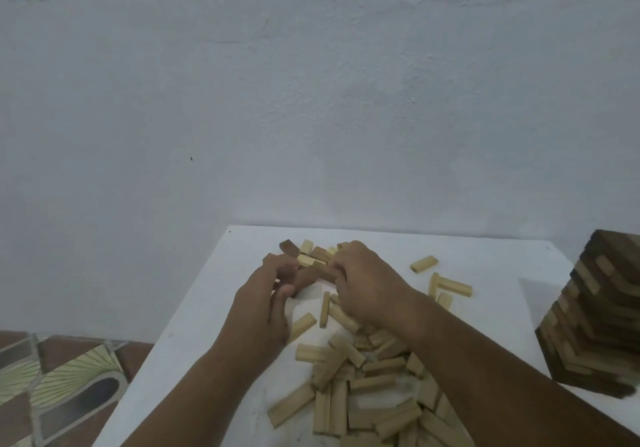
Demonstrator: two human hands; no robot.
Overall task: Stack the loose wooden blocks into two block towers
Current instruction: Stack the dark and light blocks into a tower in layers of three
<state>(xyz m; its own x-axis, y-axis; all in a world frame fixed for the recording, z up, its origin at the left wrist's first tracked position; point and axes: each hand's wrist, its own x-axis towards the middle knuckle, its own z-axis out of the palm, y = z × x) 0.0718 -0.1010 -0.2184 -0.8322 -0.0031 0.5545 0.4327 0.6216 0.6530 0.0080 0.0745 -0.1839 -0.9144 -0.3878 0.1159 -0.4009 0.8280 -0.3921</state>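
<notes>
Pale loose wooden blocks crowd our white table's near edge; both hands grip dark brown blocks; a striped block tower stands at the right edge.

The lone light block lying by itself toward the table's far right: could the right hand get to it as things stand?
Probably yes. The lone light block lies apart on bare white table, just right of the right hand, with nothing between them. That hand seems busy with dark blocks it works with the left hand.

The block tower is cut off by the right edge, and the loose blocks (partly under the right forearm) run off the bottom.
</notes>
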